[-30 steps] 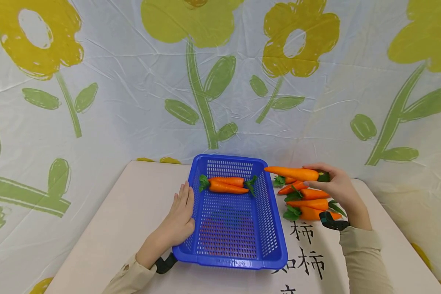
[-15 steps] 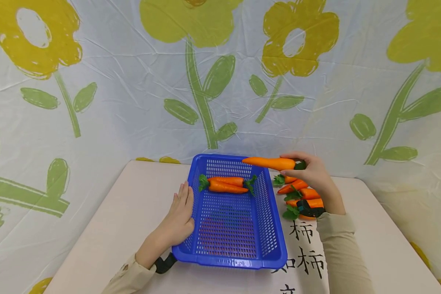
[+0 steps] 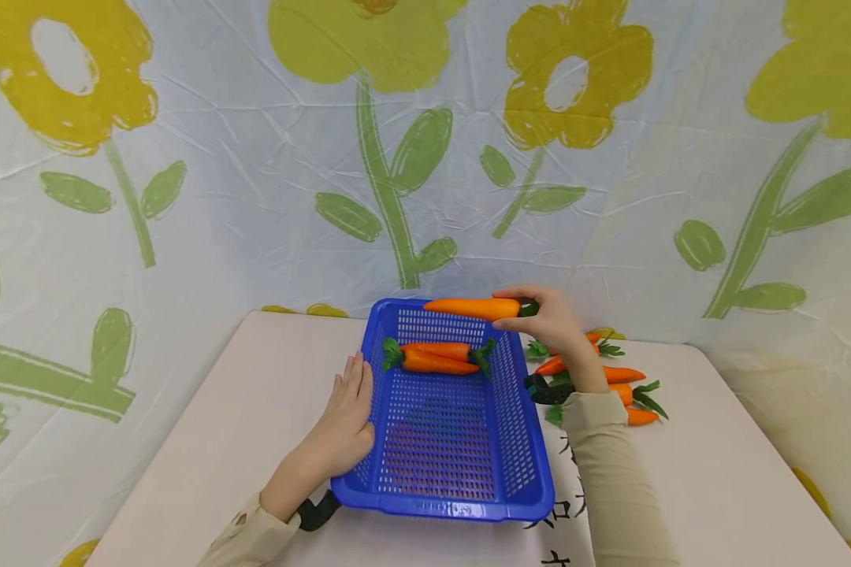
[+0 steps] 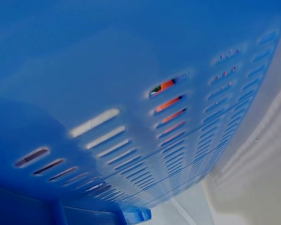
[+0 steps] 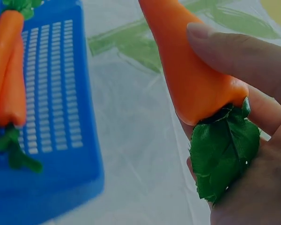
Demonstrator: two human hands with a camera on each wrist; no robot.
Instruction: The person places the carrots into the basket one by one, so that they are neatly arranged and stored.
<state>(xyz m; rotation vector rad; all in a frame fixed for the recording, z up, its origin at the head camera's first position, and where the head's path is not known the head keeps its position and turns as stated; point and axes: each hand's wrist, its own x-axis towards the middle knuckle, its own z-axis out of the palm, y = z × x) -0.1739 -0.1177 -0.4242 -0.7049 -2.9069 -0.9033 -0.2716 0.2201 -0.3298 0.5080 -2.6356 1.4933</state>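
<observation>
A carrot (image 3: 471, 308) with green leaves is pinched near its leafy end by my right hand (image 3: 549, 319), above the far rim of the blue basket (image 3: 461, 504). In the right wrist view the thumb lies along the orange carrot (image 5: 187, 70), its leaves hanging toward the palm. My left hand (image 3: 343, 417) rests with straight fingers against the basket's left side. Two carrots (image 3: 440, 361) lie side by side in the far part of the basket. The left wrist view is filled by the slotted basket wall (image 4: 107, 70), with orange showing through a few slots; no fingers appear there.
Several carrots (image 3: 627, 375) lie on the table to the right of the basket, partly hidden by my right forearm. Black characters (image 3: 559, 516) mark the pale table (image 3: 234, 441). A flower-patterned cloth (image 3: 241, 157) hangs close behind the table.
My right hand has carried the carrot leftward, from over the carrots on the table to above the basket's far side. My left hand and the basket stay put.
</observation>
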